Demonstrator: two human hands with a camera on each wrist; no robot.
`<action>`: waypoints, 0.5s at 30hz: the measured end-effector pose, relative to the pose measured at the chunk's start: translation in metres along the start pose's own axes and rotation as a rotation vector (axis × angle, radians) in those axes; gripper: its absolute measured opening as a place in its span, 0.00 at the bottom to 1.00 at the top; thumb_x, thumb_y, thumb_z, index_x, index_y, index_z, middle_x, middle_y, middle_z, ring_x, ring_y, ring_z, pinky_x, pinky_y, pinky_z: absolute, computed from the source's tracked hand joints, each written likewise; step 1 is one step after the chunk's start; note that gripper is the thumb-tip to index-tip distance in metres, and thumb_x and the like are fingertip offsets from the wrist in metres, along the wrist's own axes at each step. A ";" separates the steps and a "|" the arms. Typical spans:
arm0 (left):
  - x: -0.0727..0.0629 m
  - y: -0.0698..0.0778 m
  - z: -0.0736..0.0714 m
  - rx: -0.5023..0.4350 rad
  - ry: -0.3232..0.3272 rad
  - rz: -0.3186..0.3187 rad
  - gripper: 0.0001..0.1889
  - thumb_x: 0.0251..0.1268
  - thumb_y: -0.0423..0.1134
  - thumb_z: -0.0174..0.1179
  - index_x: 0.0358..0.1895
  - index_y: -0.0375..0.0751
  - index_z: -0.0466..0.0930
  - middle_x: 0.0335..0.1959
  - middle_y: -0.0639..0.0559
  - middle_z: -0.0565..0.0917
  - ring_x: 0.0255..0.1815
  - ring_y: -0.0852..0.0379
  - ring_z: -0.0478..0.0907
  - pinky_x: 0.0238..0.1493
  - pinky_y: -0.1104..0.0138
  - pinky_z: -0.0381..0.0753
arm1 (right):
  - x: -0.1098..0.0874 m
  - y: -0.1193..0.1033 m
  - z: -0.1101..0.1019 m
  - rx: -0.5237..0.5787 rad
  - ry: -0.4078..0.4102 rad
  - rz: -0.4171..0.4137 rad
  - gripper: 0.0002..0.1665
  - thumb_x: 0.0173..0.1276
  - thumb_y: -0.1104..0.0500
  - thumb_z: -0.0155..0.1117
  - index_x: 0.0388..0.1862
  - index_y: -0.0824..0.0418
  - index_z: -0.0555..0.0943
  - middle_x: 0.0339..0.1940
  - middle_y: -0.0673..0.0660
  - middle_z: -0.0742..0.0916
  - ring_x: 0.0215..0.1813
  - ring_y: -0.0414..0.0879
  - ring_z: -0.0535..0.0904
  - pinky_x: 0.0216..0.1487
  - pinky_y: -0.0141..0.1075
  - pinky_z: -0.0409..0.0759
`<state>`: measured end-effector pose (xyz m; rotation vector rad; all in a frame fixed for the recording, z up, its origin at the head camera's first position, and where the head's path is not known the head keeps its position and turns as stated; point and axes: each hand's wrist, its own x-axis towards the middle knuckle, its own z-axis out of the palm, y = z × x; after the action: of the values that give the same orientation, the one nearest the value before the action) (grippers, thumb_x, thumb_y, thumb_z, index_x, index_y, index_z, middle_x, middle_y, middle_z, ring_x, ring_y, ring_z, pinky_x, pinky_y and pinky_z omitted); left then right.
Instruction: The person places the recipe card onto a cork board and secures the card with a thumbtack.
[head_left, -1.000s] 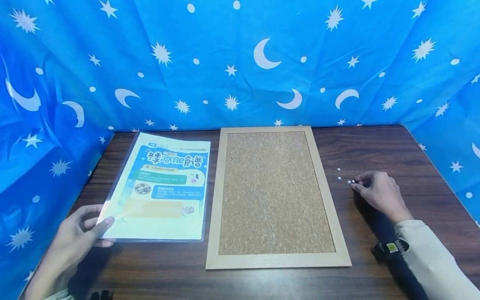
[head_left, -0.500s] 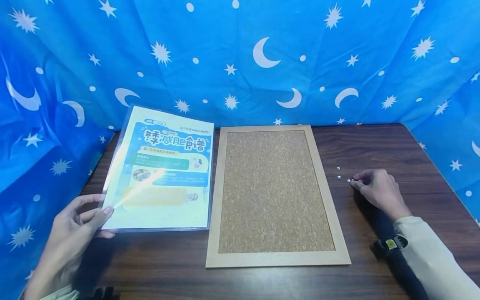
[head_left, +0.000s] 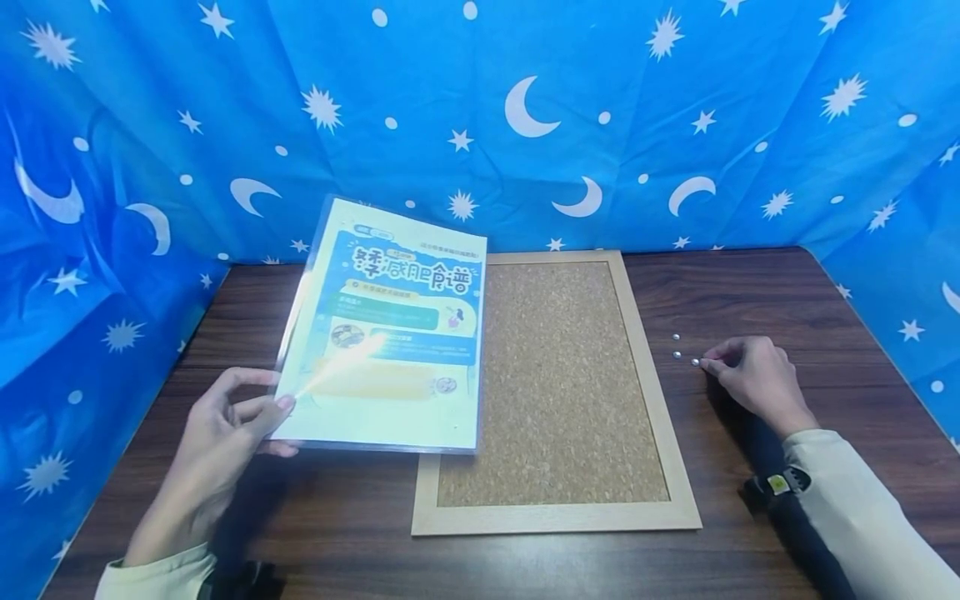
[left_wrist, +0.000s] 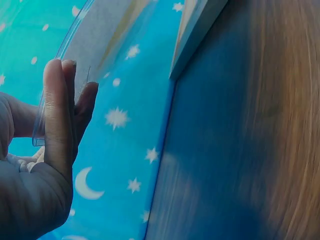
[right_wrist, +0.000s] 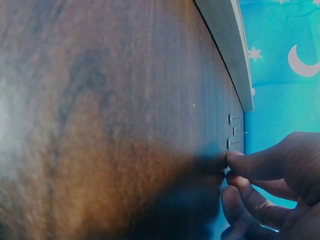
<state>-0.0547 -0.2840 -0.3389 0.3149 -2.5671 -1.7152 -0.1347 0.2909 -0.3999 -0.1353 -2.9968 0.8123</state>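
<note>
My left hand [head_left: 225, 429] pinches the lower left edge of a clear plastic sleeve with a printed blue and white sheet [head_left: 397, 308] in it. The sheet is held up tilted, overlapping the left part of a cork board [head_left: 562, 383] in the head view. From the left wrist, the sleeve's edge [left_wrist: 38, 135] runs between thumb and fingers. My right hand [head_left: 759, 387] is low at the table right of the board, thumb and forefinger pinched on a thumbtack mostly hidden by the fingertips. Beside them several silver thumbtacks [right_wrist: 233, 131] lie points up.
The cork board has a pale wooden frame [head_left: 555, 521] and lies flat on a dark wood table [head_left: 847, 333]. A blue curtain [head_left: 450, 108] with white moons and stars stands behind the table and at both sides.
My left hand has lifted the sleeved sheet from the left of the board and carried it rightward over the board's left side. The right hand stays nearly still at the thumbtacks.
</note>
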 end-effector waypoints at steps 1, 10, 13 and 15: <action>0.000 0.001 0.004 0.006 -0.007 0.006 0.19 0.73 0.34 0.62 0.61 0.40 0.66 0.39 0.53 0.88 0.31 0.53 0.88 0.29 0.56 0.88 | 0.000 0.000 0.000 0.000 0.000 0.001 0.13 0.70 0.56 0.68 0.39 0.67 0.87 0.40 0.68 0.89 0.35 0.57 0.77 0.32 0.41 0.66; 0.003 0.013 0.036 -0.025 -0.090 -0.040 0.21 0.75 0.34 0.59 0.64 0.35 0.63 0.48 0.31 0.84 0.32 0.49 0.88 0.33 0.56 0.89 | 0.001 0.000 0.000 0.008 0.009 -0.004 0.13 0.70 0.56 0.68 0.40 0.67 0.87 0.42 0.69 0.88 0.36 0.58 0.78 0.31 0.41 0.65; 0.004 0.015 0.047 -0.039 -0.117 -0.055 0.22 0.75 0.33 0.59 0.65 0.34 0.62 0.49 0.30 0.84 0.32 0.48 0.87 0.33 0.57 0.89 | 0.001 0.000 0.001 0.011 0.016 -0.014 0.13 0.69 0.56 0.69 0.40 0.67 0.88 0.42 0.69 0.89 0.37 0.58 0.79 0.32 0.42 0.66; 0.005 0.017 0.054 -0.050 -0.134 -0.056 0.22 0.75 0.32 0.58 0.65 0.34 0.62 0.49 0.29 0.83 0.31 0.48 0.87 0.33 0.57 0.89 | 0.001 0.000 0.001 0.011 0.021 -0.022 0.12 0.69 0.56 0.69 0.39 0.66 0.88 0.42 0.69 0.89 0.39 0.60 0.80 0.33 0.45 0.69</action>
<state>-0.0698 -0.2299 -0.3445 0.2813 -2.6247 -1.8777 -0.1360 0.2907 -0.4006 -0.1092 -2.9685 0.8206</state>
